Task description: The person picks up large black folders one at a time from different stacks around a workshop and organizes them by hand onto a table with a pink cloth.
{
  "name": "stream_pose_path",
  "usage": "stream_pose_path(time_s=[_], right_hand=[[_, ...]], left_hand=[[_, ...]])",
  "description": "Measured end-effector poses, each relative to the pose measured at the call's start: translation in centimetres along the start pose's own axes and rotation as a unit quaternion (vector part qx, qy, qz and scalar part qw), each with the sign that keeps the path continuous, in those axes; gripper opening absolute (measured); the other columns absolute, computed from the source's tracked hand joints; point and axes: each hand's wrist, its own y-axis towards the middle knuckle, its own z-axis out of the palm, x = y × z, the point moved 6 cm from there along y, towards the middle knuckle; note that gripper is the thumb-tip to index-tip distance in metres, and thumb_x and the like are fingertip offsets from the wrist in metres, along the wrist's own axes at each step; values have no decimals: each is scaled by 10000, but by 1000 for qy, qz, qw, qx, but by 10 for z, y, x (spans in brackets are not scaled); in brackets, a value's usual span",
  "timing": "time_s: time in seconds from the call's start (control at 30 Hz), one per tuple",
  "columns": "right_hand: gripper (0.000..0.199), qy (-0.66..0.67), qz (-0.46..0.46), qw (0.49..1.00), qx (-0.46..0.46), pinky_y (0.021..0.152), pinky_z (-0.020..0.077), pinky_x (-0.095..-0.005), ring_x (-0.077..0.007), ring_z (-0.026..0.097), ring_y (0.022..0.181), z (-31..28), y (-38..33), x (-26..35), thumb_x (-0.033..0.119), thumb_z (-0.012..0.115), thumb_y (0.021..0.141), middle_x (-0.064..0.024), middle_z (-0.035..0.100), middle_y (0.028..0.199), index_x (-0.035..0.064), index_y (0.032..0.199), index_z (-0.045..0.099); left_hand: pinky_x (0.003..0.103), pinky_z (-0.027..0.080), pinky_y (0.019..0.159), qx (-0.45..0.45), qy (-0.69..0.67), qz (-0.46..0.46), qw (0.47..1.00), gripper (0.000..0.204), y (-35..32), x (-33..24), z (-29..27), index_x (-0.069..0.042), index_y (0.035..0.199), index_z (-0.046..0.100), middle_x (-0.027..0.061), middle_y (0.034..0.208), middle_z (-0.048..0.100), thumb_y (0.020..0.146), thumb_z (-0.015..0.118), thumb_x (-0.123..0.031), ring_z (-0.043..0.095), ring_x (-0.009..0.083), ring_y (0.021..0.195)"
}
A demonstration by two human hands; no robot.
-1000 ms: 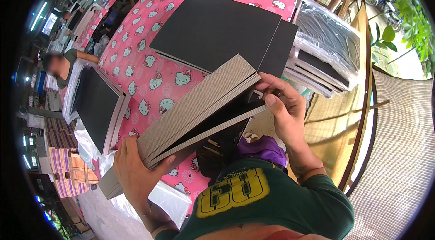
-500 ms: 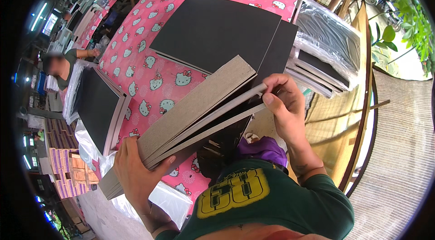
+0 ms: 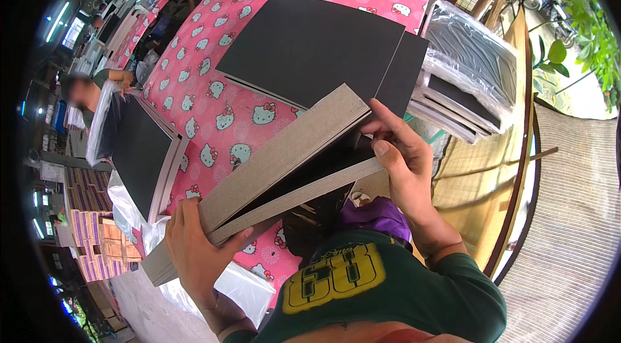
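We are working over the pink-patterned table [image 3: 213, 77]. On it, beyond our stack, black sheets [image 3: 310, 45] are lying flat; wrapped bundles [image 3: 466, 65] sit right of them. We are holding the grey board stack [image 3: 284, 162] above the table's near edge, its long axis running from lower left up to upper right. Our left hand [image 3: 194, 252] is clamping its lower end, fingers wrapped around it. Our right hand [image 3: 404, 155] is splitting the upper end, fingers spread into the gap. We judge the separation as just begun: one gap opened, most boards still together.
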Motion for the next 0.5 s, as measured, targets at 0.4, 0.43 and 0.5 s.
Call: stream_pose_path(time_s=[0.4, 0.43, 0.5], right_hand=[[448, 7, -4, 1000, -5, 736, 402, -206, -59, 457, 814, -1, 0, -2, 58, 571, 920, -49, 599, 1055, -9, 1356, 494], [447, 9, -3, 1000, -6, 736, 402, -205, -58, 458, 814, -1, 0, -2, 62, 573, 921, -49, 600, 1054, -9, 1355, 495], [445, 14, -3, 1000, -8, 734, 402, -203, -57, 460, 814, -1, -1, -3, 69, 577, 922, -49, 602, 1056, -8, 1353, 497]], left_hand=[[472, 418, 672, 1, -6, 3, 1000, 771, 1, 1, 2, -45, 996, 478, 131, 816, 516, 557, 815, -582, 564, 341, 784], [474, 418, 677, 4, -6, -1, 1000, 772, 1, 1, 2, -44, 1000, 478, 132, 821, 518, 557, 818, -577, 564, 344, 790], [478, 417, 686, 9, -5, -7, 1000, 772, 1, 1, 1, -43, 1009, 478, 133, 831, 523, 557, 822, -567, 564, 348, 804]])
